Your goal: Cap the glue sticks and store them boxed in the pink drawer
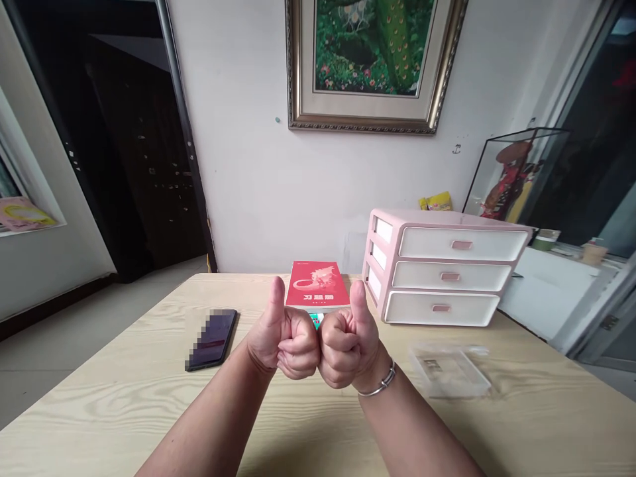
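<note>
Pale wood-grained worktop (139, 371) lies beneath our left hand (291, 341) and right hand (348, 341), their fingers curled tightly together, fists touching, thumbs raised. Just beyond them we see a thick red book (318, 286) with a pale printed figure and a small green-and-white item (317, 320), partly hidden. Left lies a black rectangular phone (221, 341); right, a clear plastic box (454, 374); far right, a pink-and-white three-drawer cabinet (457, 291).
</note>
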Demonstrator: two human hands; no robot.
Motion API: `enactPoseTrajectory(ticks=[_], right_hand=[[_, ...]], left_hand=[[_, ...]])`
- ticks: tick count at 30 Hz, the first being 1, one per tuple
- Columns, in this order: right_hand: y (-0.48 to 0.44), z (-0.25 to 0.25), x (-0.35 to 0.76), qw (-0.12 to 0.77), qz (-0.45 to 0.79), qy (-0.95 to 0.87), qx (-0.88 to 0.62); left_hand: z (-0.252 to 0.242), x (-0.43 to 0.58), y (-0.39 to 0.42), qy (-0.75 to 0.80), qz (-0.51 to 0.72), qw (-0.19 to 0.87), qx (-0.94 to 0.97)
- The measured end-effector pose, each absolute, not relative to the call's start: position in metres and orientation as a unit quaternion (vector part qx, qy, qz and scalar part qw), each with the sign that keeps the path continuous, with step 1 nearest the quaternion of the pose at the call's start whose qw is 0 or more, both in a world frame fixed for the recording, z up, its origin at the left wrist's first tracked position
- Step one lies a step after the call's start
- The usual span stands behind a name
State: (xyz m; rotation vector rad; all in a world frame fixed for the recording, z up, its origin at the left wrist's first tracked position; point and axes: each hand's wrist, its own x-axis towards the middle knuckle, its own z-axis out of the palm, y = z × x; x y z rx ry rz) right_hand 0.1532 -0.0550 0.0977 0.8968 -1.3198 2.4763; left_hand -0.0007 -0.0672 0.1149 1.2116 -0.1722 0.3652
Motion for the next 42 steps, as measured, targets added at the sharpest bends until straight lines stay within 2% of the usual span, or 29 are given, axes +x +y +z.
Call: enactPoseTrajectory(ticks=[6, 20, 28, 33, 38, 42], right_hand=[[-0.045, 0.079, 0.149, 0.097, 0.843, -0.421, 0.320], [-0.081, 0.075, 0.153, 0.030, 0.846, -0.405, 0.345], [-0.070, 0.069, 0.154, 0.067, 0.850, -0.421, 0.309], [-0.062, 0.067, 0.152, 0.054, 0.852, -0.408, 0.324], [-0.057, 0.060, 0.160, 0.045, 0.869, -0.442, 0.219], [-0.058, 0.058, 0.162, 0.048, 0.868, -0.439, 0.225]], left_hand=[[0.092, -0.002, -0.053, -0.087, 0.155, 0.829, 0.530], [0.092, 0.010, -0.088, -0.205, 0.104, 0.820, 0.525], [0.090, 0.007, -0.079, -0.151, 0.117, 0.827, 0.529], [0.086, 0.005, -0.072, -0.146, 0.114, 0.832, 0.523], [0.086, 0.005, -0.071, -0.139, 0.114, 0.828, 0.531], [0.087, 0.005, -0.073, -0.141, 0.113, 0.824, 0.538]])
